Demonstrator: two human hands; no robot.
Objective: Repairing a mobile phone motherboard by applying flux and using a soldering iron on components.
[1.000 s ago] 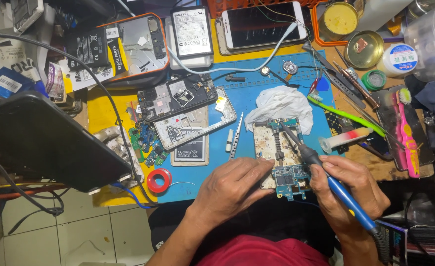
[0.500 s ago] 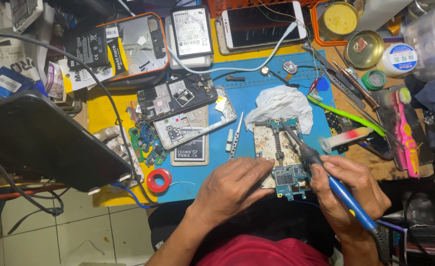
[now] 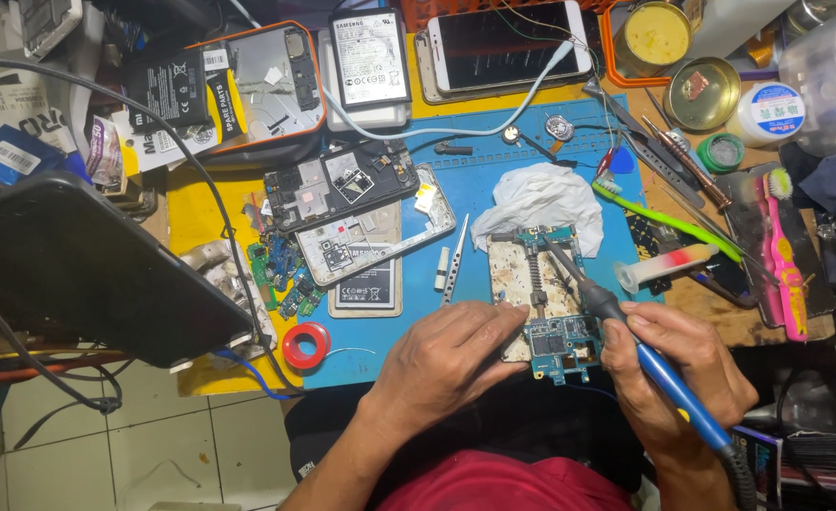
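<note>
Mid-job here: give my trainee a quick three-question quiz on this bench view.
1. True or false: the right hand holds a blue-handled soldering iron.
2. What does the left hand steady? A) red tape roll B) circuit board C) white cloth
3. What lies between the stripped phones and the board holder?

Key: 1 true. 2 B, the circuit board. 3 tweezers.

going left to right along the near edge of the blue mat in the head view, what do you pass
red solder spool → left hand → green circuit board → right hand holding the blue-handled soldering iron
</note>
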